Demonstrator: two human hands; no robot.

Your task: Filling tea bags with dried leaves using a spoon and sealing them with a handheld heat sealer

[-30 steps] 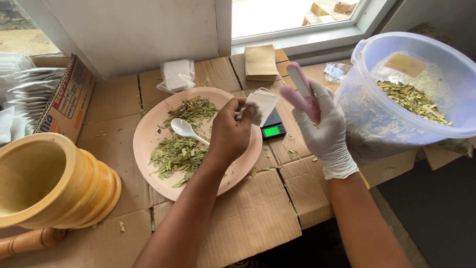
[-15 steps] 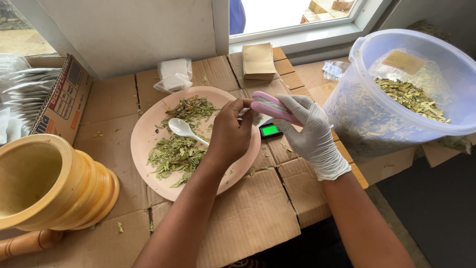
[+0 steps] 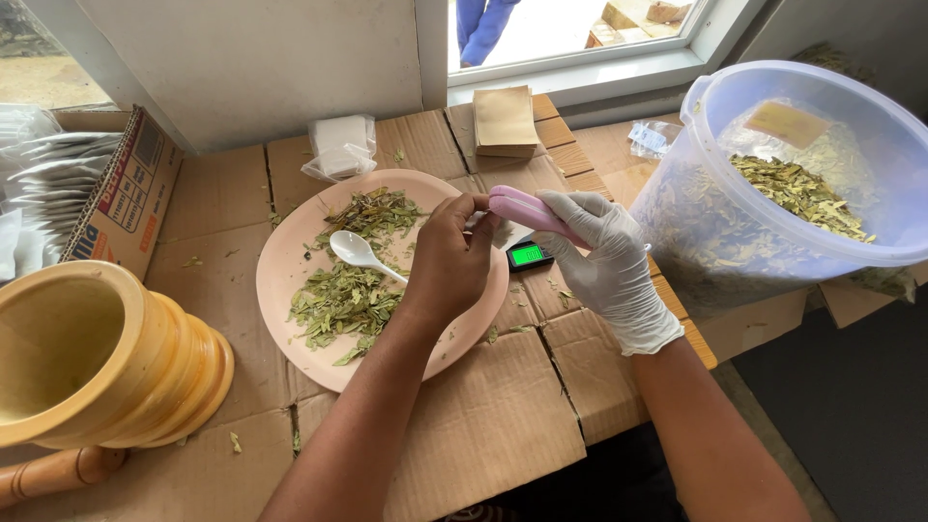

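My bare left hand (image 3: 452, 259) hovers over the right side of a pink plate (image 3: 290, 290) and pinches a small white sachet (image 3: 480, 220), mostly hidden by the fingers. My right hand (image 3: 604, 261), in a white glove, grips a pink handheld sealer (image 3: 527, 211) whose tip meets the sachet at my left fingertips. Dried green leaves (image 3: 348, 290) lie heaped on the plate, and a white plastic spoon (image 3: 360, 251) rests among them. A small pocket scale (image 3: 530, 255) with a lit green display sits just under the hands.
A big clear plastic tub (image 3: 802, 193) of dried leaves stands at right. A yellow wooden mortar (image 3: 97, 358) and pestle (image 3: 53, 474) sit at left, beside a cardboard box (image 3: 126, 193) of foil pouches. White sachets (image 3: 340, 147) and brown packets (image 3: 506, 118) lie near the window; cardboard covers the table.
My right hand has come down from beside the tub and leftward, bringing the pink sealer level to the sachet. My left hand stayed over the plate's edge.
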